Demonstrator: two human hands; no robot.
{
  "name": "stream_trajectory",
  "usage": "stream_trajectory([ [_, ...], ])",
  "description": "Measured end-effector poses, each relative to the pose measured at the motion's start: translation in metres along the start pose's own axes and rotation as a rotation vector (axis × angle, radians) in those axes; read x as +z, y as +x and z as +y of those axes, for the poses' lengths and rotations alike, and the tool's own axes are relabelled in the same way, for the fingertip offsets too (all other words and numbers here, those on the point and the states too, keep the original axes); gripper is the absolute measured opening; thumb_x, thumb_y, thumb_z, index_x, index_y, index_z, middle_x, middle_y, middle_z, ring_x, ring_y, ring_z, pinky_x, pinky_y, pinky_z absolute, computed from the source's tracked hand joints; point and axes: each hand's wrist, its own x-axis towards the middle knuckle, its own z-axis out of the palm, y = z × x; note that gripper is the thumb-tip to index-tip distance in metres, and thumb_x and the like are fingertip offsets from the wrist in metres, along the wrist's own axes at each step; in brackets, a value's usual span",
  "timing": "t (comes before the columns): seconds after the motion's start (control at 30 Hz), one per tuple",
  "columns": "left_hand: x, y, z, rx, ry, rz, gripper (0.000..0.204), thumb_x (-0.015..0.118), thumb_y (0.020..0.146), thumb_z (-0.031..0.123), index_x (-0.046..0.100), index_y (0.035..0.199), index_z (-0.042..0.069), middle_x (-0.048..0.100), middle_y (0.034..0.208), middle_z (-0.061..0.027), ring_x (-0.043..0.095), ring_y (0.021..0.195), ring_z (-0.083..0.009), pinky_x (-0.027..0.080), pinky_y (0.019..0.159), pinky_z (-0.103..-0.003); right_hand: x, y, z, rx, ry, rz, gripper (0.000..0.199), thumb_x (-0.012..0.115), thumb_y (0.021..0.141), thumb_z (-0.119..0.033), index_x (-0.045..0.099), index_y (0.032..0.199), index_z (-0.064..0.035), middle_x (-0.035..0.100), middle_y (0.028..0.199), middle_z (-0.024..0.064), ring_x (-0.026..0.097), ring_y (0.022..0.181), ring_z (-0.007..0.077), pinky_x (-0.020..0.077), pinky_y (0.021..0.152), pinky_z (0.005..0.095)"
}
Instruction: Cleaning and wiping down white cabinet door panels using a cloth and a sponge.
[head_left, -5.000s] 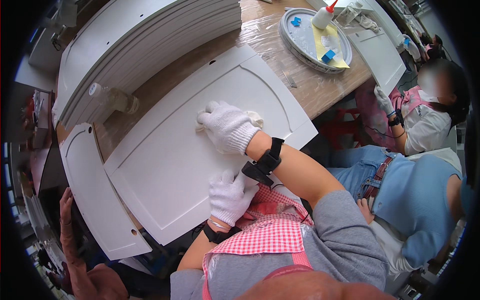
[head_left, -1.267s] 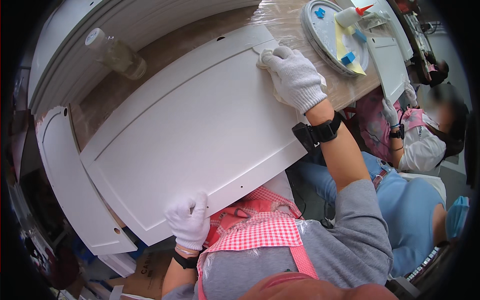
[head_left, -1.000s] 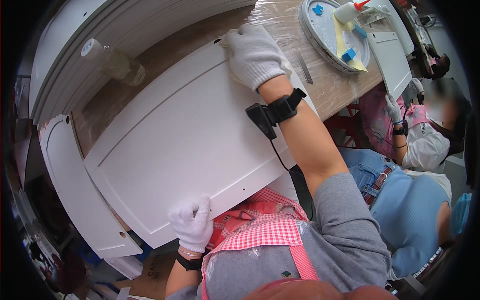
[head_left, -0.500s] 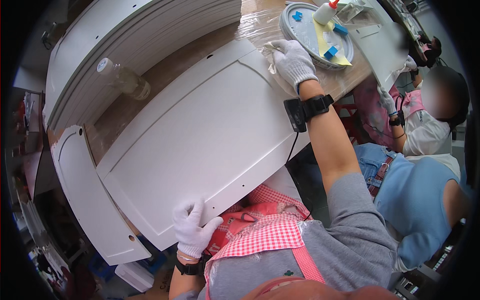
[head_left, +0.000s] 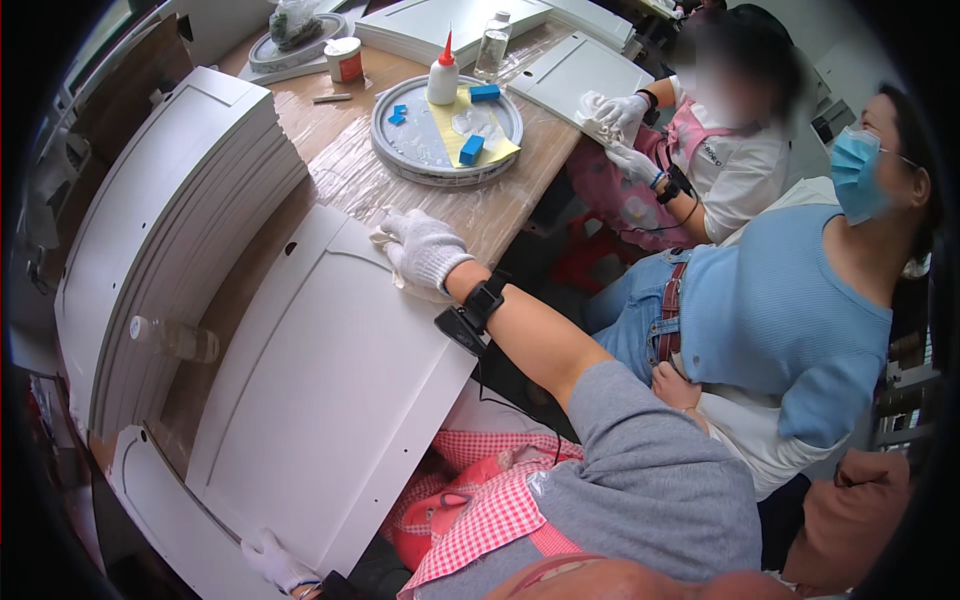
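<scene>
At far left, a stack (head_left: 170, 230) of white moulded panels lies on the wooden surface (head_left: 500, 215), edges aligned, seemingly stored within reach of the work.

- Bottle (head_left: 175, 340): clear plastic, on its side in the gap between stack and panel, wedged so it cannot roll.
- Second panel (head_left: 170, 520): lower left, lying under the worked one.
- Left hand (head_left: 275, 562): white knit glove, at the near bottom edge of the panel, fingers curled over the rim, apparently steadying it. Grip partly cut off by the frame edge.
- Panel (head_left: 330, 400): white, flat, recessed border, lying aslant across the surface edge toward the person's lap, overhanging so its whole face is reachable.
- Cloth (head_left: 400, 270): pale rag at the panel's upper right corner, pressed down under the right hand.
- Right hand (head_left: 425, 250): gloved, palm down, fingers bent onto the cloth, bearing on the panel face, as for wiping. Black wristband with a small unit on the forearm.
- Tray (head_left: 445, 130): round, grey, beyond the panel; holds a yellow sheet, blue blocks and a glue bottle (head_left: 442, 80), kept central between workers.
- Jar (head_left: 345, 58): red-and-white, upper left of tray.
- Co-worker (head_left: 720, 130): right, gloved hands on a cloth at another white panel (head_left: 575, 75).
- Person in blue top (head_left: 790, 320): seated alongside, mask on.
</scene>
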Motion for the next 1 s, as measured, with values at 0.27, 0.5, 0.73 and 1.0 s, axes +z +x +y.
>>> stream_trajectory([
  [0.27, 0.027, -0.044, 0.052, 0.051, 0.050, -0.028, 0.061, 0.062, 0.105, 0.022, 0.043, 0.155, -0.009, 0.058, 0.148, -0.0252, 0.062, 0.128, -0.0356, 0.048, 0.113, -0.042, -0.003, 0.014, 0.026, 0.108, -0.149, 0.089, 0.029, 0.065, 0.098, -0.024, 0.074, 0.124, -0.0150, 0.067, 0.120, 0.0248, 0.068, 0.111, 0.0446, 0.0556, 0.097, 0.0518],
  [0.5, 0.010, -0.043, 0.015, 0.794, 0.250, 0.180, 0.063, 0.072, 0.099, 0.034, 0.058, 0.142, -0.010, 0.063, 0.139, -0.0330, 0.060, 0.132, -0.0458, 0.048, 0.112, -0.047, 0.006, 0.032, 0.008, 0.060, -0.234, -0.002, 0.024, 0.064, 0.097, -0.020, 0.075, 0.115, -0.0069, 0.070, 0.114, 0.0263, 0.070, 0.108, 0.0439, 0.0570, 0.093, 0.0524],
  [0.73, 0.007, -0.056, 0.046, 0.204, 0.409, -0.018, 0.051, 0.072, 0.097, 0.030, 0.065, 0.128, -0.011, 0.069, 0.121, -0.0335, 0.065, 0.115, -0.0471, 0.051, 0.103, -0.049, 0.054, 0.095, -0.041, -0.090, -0.316, 0.097, 0.022, 0.071, 0.092, -0.015, 0.079, 0.111, -0.0076, 0.071, 0.118, 0.0206, 0.071, 0.111, 0.0396, 0.0596, 0.090, 0.0487],
  [1.0, 0.021, -0.005, -0.040, 0.893, 0.179, 0.220, 0.053, 0.070, 0.102, 0.026, 0.060, 0.137, -0.012, 0.066, 0.128, -0.0338, 0.063, 0.118, -0.0472, 0.050, 0.109, -0.048, 0.165, 0.026, -0.148, -0.511, -0.353, -0.058, 0.020, 0.069, 0.091, -0.017, 0.081, 0.107, -0.0119, 0.071, 0.110, 0.0102, 0.070, 0.103, 0.0290, 0.0582, 0.078, 0.0441],
])
